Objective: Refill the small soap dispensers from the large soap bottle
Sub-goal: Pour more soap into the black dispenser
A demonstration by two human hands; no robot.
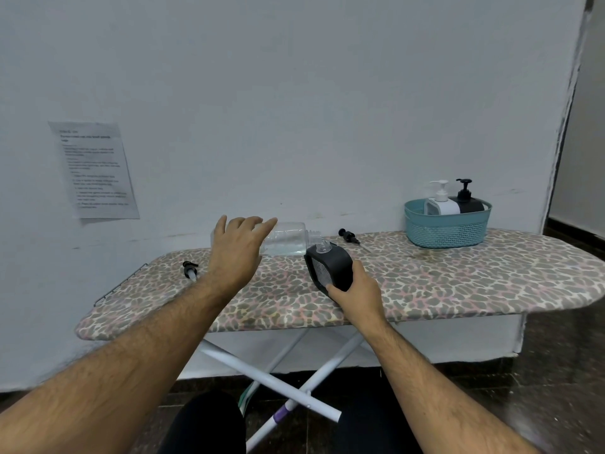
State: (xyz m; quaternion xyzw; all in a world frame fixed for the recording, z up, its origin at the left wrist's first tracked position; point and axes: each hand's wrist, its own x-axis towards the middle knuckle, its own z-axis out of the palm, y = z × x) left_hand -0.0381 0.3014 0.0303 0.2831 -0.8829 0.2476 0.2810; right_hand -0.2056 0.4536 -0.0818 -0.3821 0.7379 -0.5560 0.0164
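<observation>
R grip round black dispenser, L grip round lg bottle, neck at dispenser mouth

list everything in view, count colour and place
large soap bottle: 1, clear, tipped sideways, mouth at the small dispenser
small dispenser: 1, black, pump off, over the board's middle
pump heads: 2, black, lying on the board, one far left
basket: 1, teal, board's right end
white dispenser: 1, in basket
black pump dispenser: 1, in basket
ironing board: 1, leopard print
paper sheet: 1, white, on wall
left hand: holds the bottle
right hand: grips the small dispenser
</observation>
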